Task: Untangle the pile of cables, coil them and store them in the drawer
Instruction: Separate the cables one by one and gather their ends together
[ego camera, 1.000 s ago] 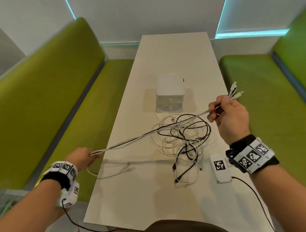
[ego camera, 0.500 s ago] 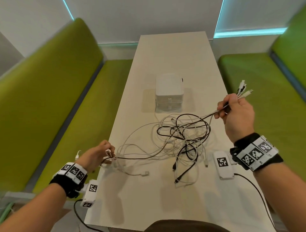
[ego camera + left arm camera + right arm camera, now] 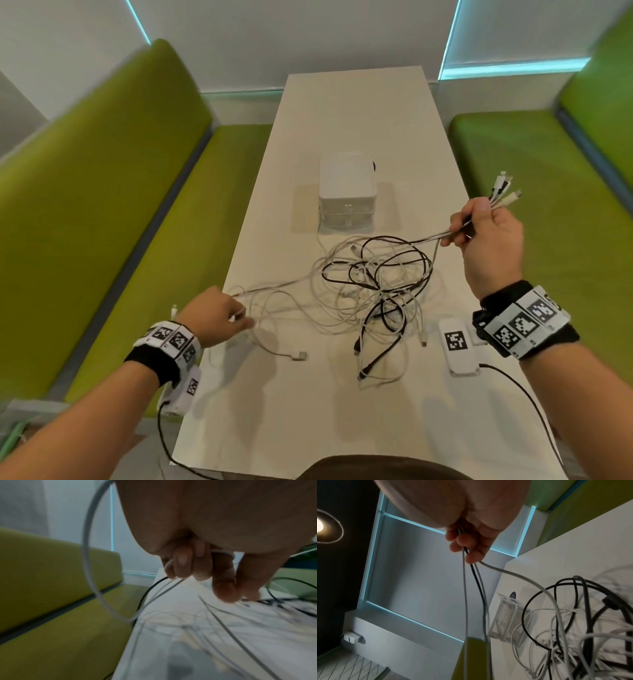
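A tangle of white and black cables (image 3: 373, 287) lies in the middle of the white table (image 3: 342, 113), also seen in the right wrist view as cable loops (image 3: 573, 628). My right hand (image 3: 479, 226) is raised at the right and grips a bundle of cable ends, whose plugs (image 3: 503, 188) stick out above the fist; the strands (image 3: 476, 574) run down from its fingers (image 3: 471, 555). My left hand (image 3: 219, 315) at the table's left edge holds white and black strands (image 3: 164, 586) in curled fingers (image 3: 181, 568). The small white drawer unit (image 3: 346, 192) stands behind the pile, drawers closed.
Green bench seats (image 3: 102, 222) run along both sides of the table. A white tagged device (image 3: 457, 346) with a black lead lies near my right wrist. A loose white plug (image 3: 297, 356) lies on the table's near-left part.
My left hand has come back in from the left bench toward the table edge, so the stretched strands have gone slack onto the table. My right hand has moved slightly right and up.
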`<state>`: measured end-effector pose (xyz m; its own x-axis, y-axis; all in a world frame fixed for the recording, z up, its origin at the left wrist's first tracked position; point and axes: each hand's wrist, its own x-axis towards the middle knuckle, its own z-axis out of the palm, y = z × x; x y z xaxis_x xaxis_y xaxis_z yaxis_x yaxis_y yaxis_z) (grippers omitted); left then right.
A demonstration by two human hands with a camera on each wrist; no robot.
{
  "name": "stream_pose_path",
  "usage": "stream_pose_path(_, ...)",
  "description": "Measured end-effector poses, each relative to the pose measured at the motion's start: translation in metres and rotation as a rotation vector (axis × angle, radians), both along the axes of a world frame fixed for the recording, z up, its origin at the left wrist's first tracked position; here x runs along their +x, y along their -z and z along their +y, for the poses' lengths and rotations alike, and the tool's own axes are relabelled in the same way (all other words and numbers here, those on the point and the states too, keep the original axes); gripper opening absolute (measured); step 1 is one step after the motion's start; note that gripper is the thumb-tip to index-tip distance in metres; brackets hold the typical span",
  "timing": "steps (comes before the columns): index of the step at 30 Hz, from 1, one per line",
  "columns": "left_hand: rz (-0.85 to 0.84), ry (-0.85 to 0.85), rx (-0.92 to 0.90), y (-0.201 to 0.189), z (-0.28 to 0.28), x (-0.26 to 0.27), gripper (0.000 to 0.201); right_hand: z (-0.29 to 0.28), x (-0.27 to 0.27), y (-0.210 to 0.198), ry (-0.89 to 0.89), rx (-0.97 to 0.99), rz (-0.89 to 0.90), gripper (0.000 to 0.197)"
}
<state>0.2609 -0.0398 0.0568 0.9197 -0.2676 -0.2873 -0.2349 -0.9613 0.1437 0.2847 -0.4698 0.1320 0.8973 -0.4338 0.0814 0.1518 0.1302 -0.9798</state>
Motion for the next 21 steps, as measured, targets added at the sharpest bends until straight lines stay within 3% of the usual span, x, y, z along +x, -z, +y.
stream_pose_path(4,0.026,-0.356,-0.21,0.006,0.043,0.005,0.035,-0.001,-0.001,0.004,0.024,-0.004,0.004,0.033)
stream_pose_path(6,0.075,-0.432,-0.175,0.013,0.065,0.001,0.017,-0.003,-0.001,0.004,0.022,0.009,0.011,0.033)
stream_pose_path(7,0.107,-0.418,-0.066,0.017,0.072,-0.003,0.013,-0.003,-0.001,0.004,0.013,0.012,0.015,0.034)
stream_pose_path(10,0.165,-0.098,0.631,0.034,0.087,-0.018,0.041,0.005,-0.002,0.006,-0.05,-0.009,0.025,0.034)
stream_pose_path(13,0.266,0.086,0.975,0.041,0.088,-0.033,0.067,0.016,-0.002,0.007,-0.06,-0.037,0.03,0.034)
stream_pose_path(15,0.313,0.178,1.042,0.049,0.095,-0.04,0.067,0.014,0.0,0.005,0.001,-0.008,0.034,0.033)
stream_pose_path(18,0.252,0.347,1.069,0.066,0.106,-0.05,0.064,0.002,0.004,0.002,0.129,0.01,0.026,0.032)
stream_pose_path(21,0.32,0.381,1.032,0.072,0.107,-0.061,0.061,-0.008,0.007,-0.001,0.2,0.018,-0.014,0.033)
